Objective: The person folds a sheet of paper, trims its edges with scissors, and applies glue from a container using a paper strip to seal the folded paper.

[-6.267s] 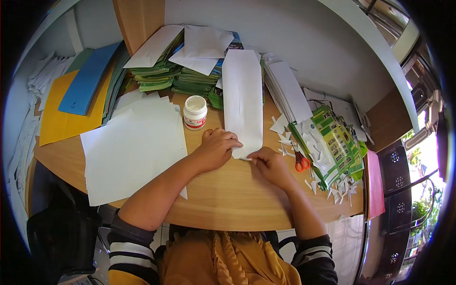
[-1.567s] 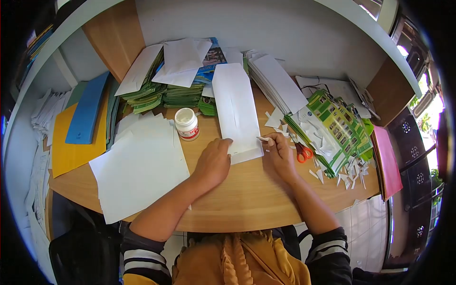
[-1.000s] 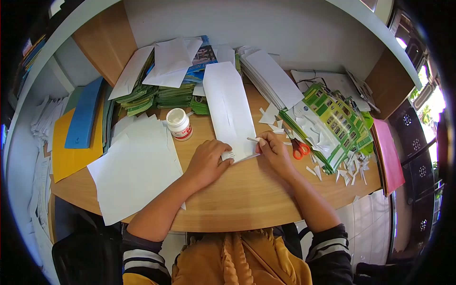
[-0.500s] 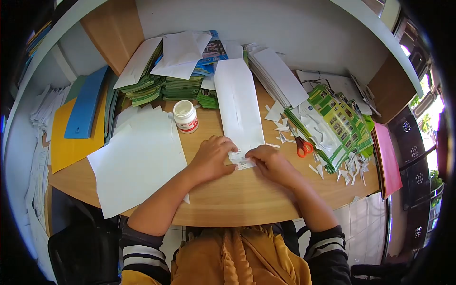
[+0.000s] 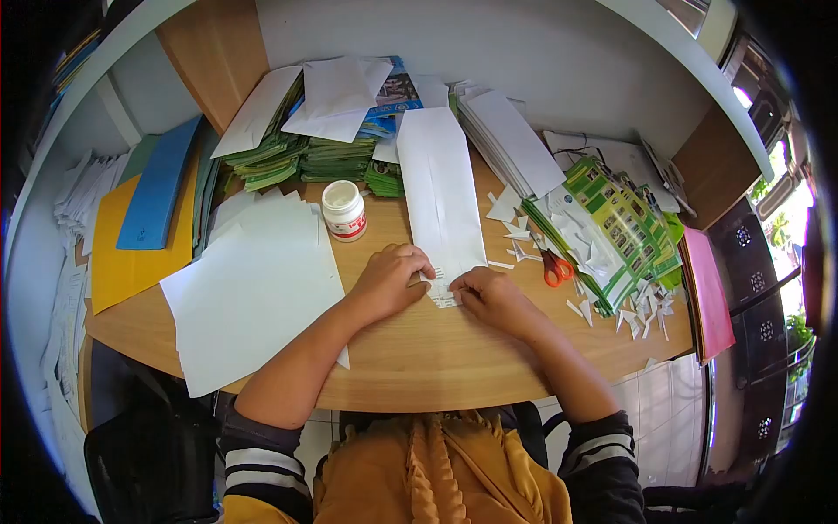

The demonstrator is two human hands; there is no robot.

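Note:
A long white paper envelope point(image 5: 441, 188) lies lengthwise on the desk in front of me. Its near end is a narrow folded flap point(image 5: 446, 295) with small printed text. At the left edge of that end, my left hand point(image 5: 390, 279) has its fingers curled with thumb and forefinger close together on the paper. My right hand point(image 5: 491, 299) pinches the flap's right side between thumb and bent fingers. Beyond the left hand stands an uncapped white glue jar point(image 5: 343, 211) with a red label.
Loose white sheets point(image 5: 253, 288) lie left. Stacked green booklets point(image 5: 336, 161) and white envelopes point(image 5: 511, 144) stand at the back. Orange-handled scissors point(image 5: 557, 269) lie right, among paper scraps point(image 5: 648, 313) and green printed sheets point(image 5: 624, 227). A blue folder point(image 5: 159, 188) leans far left.
My left thumb has drawn up closer to the left forefinger at the envelope's edge. The right hand stays at the flap with only a slight shift. The view has moved a little.

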